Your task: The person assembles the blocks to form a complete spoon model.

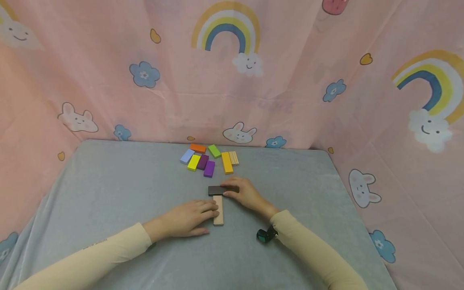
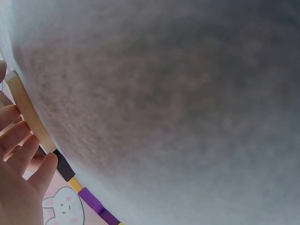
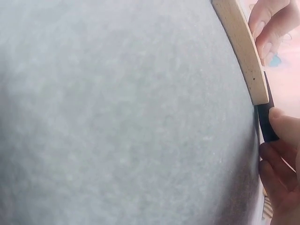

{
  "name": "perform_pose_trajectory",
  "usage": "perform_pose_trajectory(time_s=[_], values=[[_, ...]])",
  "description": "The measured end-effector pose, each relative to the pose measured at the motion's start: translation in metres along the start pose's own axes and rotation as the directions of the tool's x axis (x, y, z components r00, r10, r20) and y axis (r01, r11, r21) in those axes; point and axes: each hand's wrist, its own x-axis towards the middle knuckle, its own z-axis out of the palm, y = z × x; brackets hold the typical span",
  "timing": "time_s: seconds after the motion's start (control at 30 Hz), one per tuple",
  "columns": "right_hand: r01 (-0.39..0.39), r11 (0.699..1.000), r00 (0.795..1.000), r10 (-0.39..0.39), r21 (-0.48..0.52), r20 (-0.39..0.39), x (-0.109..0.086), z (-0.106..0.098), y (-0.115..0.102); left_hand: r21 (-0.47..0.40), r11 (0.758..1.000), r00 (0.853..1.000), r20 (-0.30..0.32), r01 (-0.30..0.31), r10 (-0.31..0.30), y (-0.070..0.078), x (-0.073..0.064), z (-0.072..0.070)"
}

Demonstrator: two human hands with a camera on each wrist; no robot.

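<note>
A plain wooden block lies lengthwise on the table. Across its far end sits a dark brown block, so the two make a T shape. My right hand pinches the dark block near its right end, thumb on the near side and fingers on the far side. From the left, my left hand rests its fingertips on the wooden block, fingers loosely extended and thumb apart on the cloth. In the right wrist view the end of the wooden block meets the dark block.
Beyond the hands lies a loose group of coloured blocks: orange, green, light blue, yellow, purple, amber and a striped one. Grey cloth covers the table; a pink patterned curtain surrounds it.
</note>
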Motion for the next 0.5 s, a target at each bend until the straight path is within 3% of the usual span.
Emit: perform_pose_trajectory(time_s=[0.5], values=[[-0.004, 1.0, 1.0, 0.005, -0.011, 0.017, -0.0001, 0.0013, 0.0008, -0.002, 1.0, 1.0, -0.007, -0.004, 0.004, 0.0002, 0.001, -0.0005]])
